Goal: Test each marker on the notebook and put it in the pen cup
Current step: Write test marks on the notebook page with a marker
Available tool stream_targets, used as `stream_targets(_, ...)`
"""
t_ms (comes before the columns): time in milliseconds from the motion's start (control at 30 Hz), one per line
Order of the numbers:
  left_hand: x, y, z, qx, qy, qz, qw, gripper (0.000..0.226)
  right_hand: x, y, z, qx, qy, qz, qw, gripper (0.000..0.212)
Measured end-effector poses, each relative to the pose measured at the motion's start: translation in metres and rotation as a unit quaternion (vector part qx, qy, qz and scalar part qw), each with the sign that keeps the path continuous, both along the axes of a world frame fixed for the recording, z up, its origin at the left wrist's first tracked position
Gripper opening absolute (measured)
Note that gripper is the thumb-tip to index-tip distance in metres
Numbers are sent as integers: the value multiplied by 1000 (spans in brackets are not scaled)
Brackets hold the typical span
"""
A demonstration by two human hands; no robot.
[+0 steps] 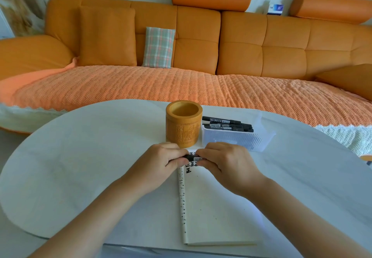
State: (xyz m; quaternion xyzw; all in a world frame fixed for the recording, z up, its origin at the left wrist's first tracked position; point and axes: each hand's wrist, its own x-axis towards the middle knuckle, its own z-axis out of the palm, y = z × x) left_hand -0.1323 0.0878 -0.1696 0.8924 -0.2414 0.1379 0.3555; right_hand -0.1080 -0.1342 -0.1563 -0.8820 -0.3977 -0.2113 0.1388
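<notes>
Under the fingers lies the open notebook [211, 207] on the table [80, 157]. The left hand [161, 159] and right hand [223, 161] pinch one black marker [191, 158] level between their curled fingers. Just beyond the fingertips stands the pen cup [183, 124]; to its right, a clear box [235, 140] holding more markers [227, 124].

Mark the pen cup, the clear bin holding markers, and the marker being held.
pen cup [183, 132], head view, carved front wall.
clear plastic bin [231, 140], head view, ribbed near wall.
held marker [193, 158], head view, exposed labelled stretch of barrel.
</notes>
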Motion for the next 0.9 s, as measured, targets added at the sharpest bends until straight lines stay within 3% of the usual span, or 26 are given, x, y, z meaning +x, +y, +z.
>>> stream_targets(100,2,-2,2,27,-43,-8,999,13,-2,2,0,29,82,-23,996,34)
stream_targets(200,6,-4,5,52,-68,-14,996,20,0,2,2,62,199,-37,977,22)
stream_targets(300,10,-5,10,57,-76,-30,995,17,0,0,4,72,247,-38,966,19)
stream_targets(500,29,-2,14,-21,-76,18,997,15,7,5,15,41,191,-46,980,19)
stream_targets(633,49,7,12,-127,-115,157,973,20,31,8,42,115,214,-71,967,17)
stream_targets(733,60,6,3,-161,-37,216,962,46,50,18,65,203,218,-69,952,15)
stream_targets(833,66,2,-6,-160,40,204,965,77,69,35,87,272,175,-57,944,14)
stream_targets(900,71,0,-10,-163,49,197,966,84,82,47,97,281,177,-42,942,15)
